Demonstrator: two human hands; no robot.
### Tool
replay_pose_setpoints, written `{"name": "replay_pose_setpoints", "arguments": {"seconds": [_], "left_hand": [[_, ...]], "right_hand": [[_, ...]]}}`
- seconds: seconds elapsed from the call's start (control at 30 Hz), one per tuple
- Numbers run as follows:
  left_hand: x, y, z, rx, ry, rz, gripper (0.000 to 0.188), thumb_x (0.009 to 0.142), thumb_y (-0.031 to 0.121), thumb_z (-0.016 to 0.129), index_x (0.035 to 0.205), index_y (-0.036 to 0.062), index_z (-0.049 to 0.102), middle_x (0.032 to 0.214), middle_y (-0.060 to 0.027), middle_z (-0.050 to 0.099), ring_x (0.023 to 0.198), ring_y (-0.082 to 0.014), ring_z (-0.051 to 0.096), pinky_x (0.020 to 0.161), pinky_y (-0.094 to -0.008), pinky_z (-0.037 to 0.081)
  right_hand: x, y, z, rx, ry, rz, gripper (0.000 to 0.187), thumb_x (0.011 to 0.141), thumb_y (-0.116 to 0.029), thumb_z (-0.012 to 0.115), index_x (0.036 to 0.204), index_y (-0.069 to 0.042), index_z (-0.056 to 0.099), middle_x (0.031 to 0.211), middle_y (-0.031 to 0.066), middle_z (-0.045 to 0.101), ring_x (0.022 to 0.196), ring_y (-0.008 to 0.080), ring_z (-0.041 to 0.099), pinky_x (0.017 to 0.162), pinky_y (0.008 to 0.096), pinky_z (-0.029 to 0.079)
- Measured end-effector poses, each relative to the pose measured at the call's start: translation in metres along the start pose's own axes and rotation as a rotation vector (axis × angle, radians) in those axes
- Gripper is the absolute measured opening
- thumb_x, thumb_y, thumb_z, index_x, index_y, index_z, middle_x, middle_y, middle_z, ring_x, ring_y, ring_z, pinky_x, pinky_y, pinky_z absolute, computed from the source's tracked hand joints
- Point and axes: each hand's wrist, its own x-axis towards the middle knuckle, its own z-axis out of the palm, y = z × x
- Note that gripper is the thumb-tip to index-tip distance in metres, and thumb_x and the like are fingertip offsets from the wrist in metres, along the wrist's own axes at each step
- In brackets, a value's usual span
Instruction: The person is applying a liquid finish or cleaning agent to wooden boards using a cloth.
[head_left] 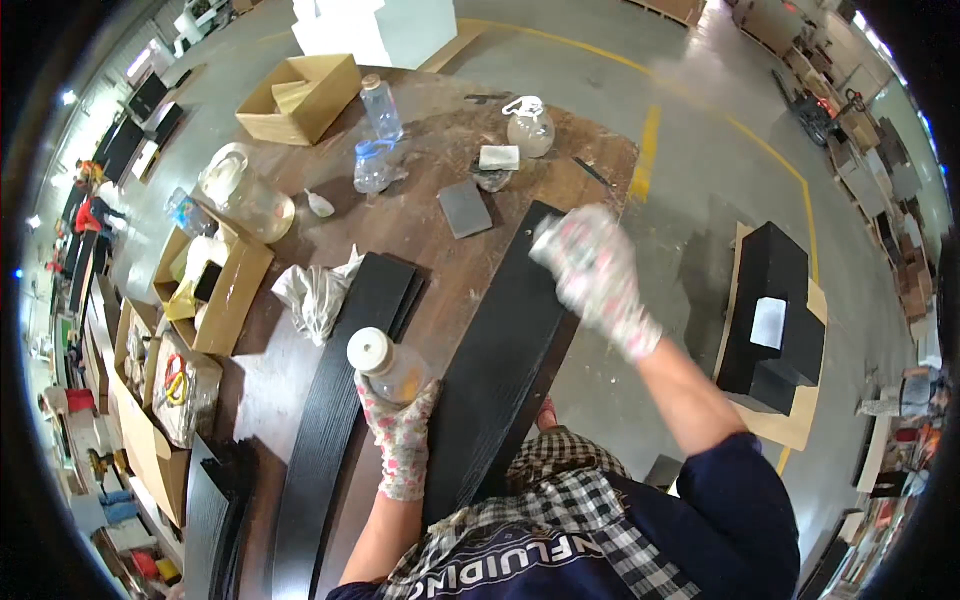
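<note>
My left hand (400,440), in a floral-patterned glove, is closed around a clear plastic bottle (402,376) with a white cap. It rests against the edge of a long black wood-grain board (490,360) that slants across the table in front of me. My right hand (592,262), gloved alike, is over the far end of this board, fingers curled in and smeared by motion. A whitish bit shows at its fingertips, too blurred to name. Left of the bottle lie more black boards (325,420), partly stacked.
On the brown table (440,280) are a crumpled silvery cloth (318,297), a dark grey pad (465,209), bottles (381,108) and a round jug (531,128). Open cardboard boxes (298,100) line its left and far edges. Black panels (762,290) stand on the floor to the right.
</note>
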Motion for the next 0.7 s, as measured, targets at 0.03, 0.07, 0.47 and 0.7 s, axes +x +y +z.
{"name": "replay_pose_setpoints", "arguments": {"seconds": [0.03,0.07,0.47,0.7], "left_hand": [[0.000,-0.002,0.000,0.067,0.027,0.043,0.083,0.061,0.010,0.086,0.130,0.0035,0.039,0.123,-0.0100,0.050,0.114,-0.0225,0.050,0.099,-0.0351,0.040],[0.000,0.001,0.001,0.064,0.042,0.043,0.083,0.061,0.010,0.086,0.130,0.0035,0.039,0.123,-0.0100,0.050,0.114,-0.0225,0.050,0.099,-0.0351,0.040],[-0.005,0.022,0.019,0.062,0.034,-0.052,0.081,0.062,0.008,0.085,0.129,0.0041,0.040,0.121,-0.0091,0.050,0.110,-0.0220,0.052,0.096,-0.0341,0.043],[-0.005,0.013,0.005,-0.046,-0.084,-0.017,0.085,0.073,0.001,0.072,0.143,-0.0009,0.023,0.133,-0.0175,0.042,0.121,-0.0291,0.046,0.101,-0.0384,0.041]], "right_hand": [[-0.017,-0.031,0.013,0.204,-0.045,-0.084,0.006,0.079,-0.014,0.065,0.076,-0.010,0.063,0.082,0.0048,0.062,0.084,0.0206,0.057,0.072,0.0400,0.045],[-0.027,-0.046,0.024,0.409,-0.093,-0.165,0.005,0.078,-0.015,0.066,0.076,-0.011,0.064,0.083,0.0041,0.062,0.084,0.0205,0.057,0.072,0.0395,0.045],[-0.033,-0.015,0.057,0.054,-0.295,-0.267,0.009,0.075,-0.024,0.063,0.081,-0.018,0.065,0.092,0.0017,0.058,0.093,0.0233,0.051,0.074,0.0366,0.043],[0.015,0.118,0.069,-0.351,-0.020,-0.233,0.019,0.086,-0.026,0.053,0.091,-0.013,0.065,0.104,0.0082,0.054,0.099,0.0287,0.045,0.079,0.0465,0.040]]}}
